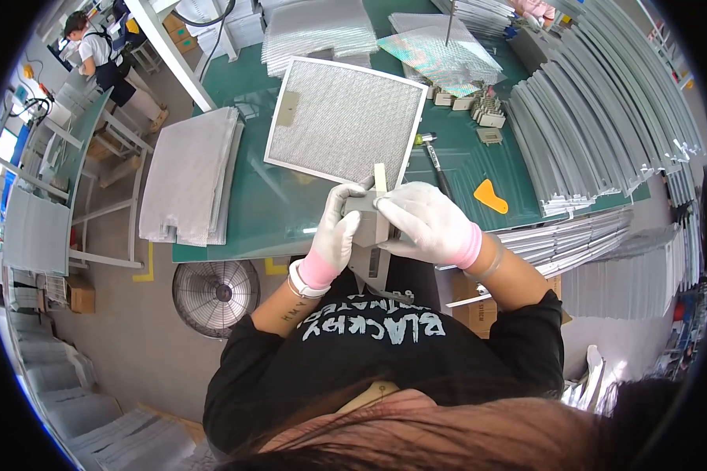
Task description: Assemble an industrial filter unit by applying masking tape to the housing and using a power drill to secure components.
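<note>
Green-topped worktable w/ mesh sheets stacked left and a taller stack of grey sheets right; floor fan near left. Framed mesh panel lies on the table just far of the hands, turned a bit, near edge running down to the right. Hands are gloved, white w/ pink cuffs, close together at the table's near edge. L hand has fingers curled narrow, holding a small grey piece btwn thumb and fingers. R hand has thumb & fingertips drawn tight, apparently pinching the near end of a pale strip, right where it meets the grey piece's right side. Strip's long axis runs near–far, free end pointing away, overlapping the panel's near edge in view; can't tell if they touch. R fingertips are nearer the strip, L fingers sit left of it. Boxy grey thing below the hands, kind unclear. Hand tool & yellow scraper lie right of the panel, both well apart from the R fingers.
</note>
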`<state>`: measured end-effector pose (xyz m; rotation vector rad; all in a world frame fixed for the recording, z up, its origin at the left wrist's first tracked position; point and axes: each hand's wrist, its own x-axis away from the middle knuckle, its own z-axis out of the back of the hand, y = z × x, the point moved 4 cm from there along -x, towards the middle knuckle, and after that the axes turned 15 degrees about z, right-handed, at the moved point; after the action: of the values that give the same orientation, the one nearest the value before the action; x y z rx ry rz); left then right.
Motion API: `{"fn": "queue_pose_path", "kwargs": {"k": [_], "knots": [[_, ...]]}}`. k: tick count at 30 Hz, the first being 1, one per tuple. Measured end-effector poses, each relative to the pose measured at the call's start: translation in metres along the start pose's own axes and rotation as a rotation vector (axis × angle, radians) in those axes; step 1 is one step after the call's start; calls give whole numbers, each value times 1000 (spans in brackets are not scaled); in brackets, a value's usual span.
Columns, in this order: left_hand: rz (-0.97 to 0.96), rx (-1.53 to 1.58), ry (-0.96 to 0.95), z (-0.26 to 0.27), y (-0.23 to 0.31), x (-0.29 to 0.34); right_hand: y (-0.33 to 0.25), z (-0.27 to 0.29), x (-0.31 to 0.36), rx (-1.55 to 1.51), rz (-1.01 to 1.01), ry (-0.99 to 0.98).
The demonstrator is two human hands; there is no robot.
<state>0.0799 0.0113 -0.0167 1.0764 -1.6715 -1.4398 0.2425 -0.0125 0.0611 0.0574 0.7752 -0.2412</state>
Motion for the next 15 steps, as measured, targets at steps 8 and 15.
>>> {"fn": "queue_pose_path", "kwargs": {"k": [8,15], "knots": [[-39,334,-276,4,-5,4,19,22,28,-355,-219,149],[-85,444,-401,6,-1,3,21,0,26,-403,-440,185]]}}
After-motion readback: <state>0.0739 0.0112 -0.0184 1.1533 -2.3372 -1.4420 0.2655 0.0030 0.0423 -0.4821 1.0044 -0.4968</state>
